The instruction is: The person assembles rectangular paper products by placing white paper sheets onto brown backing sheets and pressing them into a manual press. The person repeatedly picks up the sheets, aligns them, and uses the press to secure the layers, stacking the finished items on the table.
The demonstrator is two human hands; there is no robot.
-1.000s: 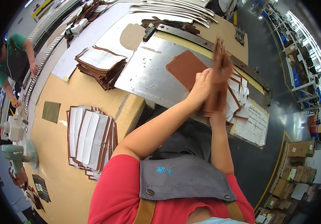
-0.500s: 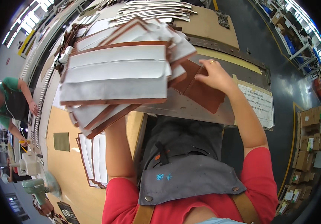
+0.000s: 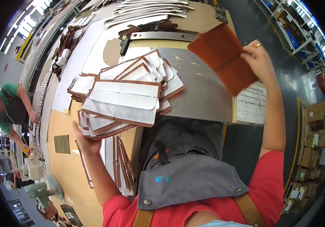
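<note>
My right hand (image 3: 260, 60) is raised over the right end of the metal plate. Its thumb and fingers pinch the edge of a flat brown leather piece (image 3: 223, 56) with a crease across its middle. My left hand (image 3: 88, 142) is at the near left corner of a loose pile of white-faced, brown-edged leather panels (image 3: 122, 92). Its fingers stretch up beside the pile, and part of the hand is hidden beneath the panels. The pile lies fanned out, partly over the grey metal plate (image 3: 200, 90).
Closer to me, more white-and-brown panels (image 3: 120, 166) lie on the tan table (image 3: 69, 166). A metal bar (image 3: 162, 36) crosses behind the plate, with stacked white strips (image 3: 151, 11) beyond. A green fan (image 3: 37, 191) stands at left, near a co-worker in green (image 3: 11, 90).
The panel pile has come down from near the camera. My left hand has shifted left to its corner. My right hand has lifted the brown leather piece off the plate, up and rightward.
</note>
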